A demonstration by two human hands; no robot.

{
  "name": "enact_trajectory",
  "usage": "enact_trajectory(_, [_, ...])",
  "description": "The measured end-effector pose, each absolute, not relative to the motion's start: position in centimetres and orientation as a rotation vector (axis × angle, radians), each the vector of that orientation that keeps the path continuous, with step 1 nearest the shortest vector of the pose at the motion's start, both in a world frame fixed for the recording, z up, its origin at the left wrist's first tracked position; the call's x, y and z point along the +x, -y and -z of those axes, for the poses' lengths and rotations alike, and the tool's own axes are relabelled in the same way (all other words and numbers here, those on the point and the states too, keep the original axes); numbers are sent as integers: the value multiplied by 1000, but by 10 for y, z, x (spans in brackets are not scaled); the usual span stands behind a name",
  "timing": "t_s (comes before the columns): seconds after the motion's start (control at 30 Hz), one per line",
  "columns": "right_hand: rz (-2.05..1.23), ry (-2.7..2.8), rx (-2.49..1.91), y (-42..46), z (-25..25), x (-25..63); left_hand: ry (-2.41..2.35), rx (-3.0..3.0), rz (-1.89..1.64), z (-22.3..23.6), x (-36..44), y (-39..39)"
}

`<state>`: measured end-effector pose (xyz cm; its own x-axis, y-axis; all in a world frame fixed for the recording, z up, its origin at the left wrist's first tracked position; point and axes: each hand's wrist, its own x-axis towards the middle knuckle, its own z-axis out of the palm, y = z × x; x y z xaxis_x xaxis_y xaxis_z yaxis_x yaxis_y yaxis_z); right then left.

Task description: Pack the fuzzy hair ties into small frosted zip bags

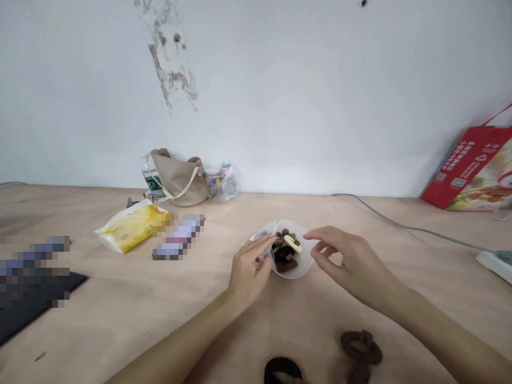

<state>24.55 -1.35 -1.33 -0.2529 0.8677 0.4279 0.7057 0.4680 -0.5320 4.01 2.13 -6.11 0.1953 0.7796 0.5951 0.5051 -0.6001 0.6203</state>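
Note:
A round translucent plastic tub (294,273) stands on the table in front of me. Inside it lie brown and black hair ties (285,255), a cream ring-shaped hair tie (293,244) and several small brown pieces. My left hand (248,269) is at the tub's left rim, fingers stretched out and thumb apart from them. Another clear plastic piece (260,234), perhaps a lid, shows partly behind those fingers. At the right rim, my right hand (346,256) is open, its index finger extended and thumb apart, with nothing between them.
Near me lie a black hair tie (282,368) and brown hair ties (362,346). A yellow tissue pack (138,225), a blurred-out phone-like item (178,237) and a beige bag (182,178) are left. A grey cable (400,224) and a red bag (460,165) are right.

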Motion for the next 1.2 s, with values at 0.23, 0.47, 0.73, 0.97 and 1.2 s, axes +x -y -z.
enact_trajectory(0.23, [-628,2453,-1538,53,40,267,-1236,2203,-1336,62,42,-21])
enact_trajectory(0.47, [-676,2440,-1532,62,47,272,-1250,2214,-1340,63,41,-21])
enact_trajectory(0.73, [-567,1729,-1286,12,16,255,-1240,2209,-1337,65,41,-22])
enact_trajectory(0.97, [-930,2278,-1303,43,27,260,-1218,2215,-1360,64,41,-22])
enact_trajectory(1.2, [-1109,2463,-1365,66,45,262,-1216,2233,-1344,65,42,-22])
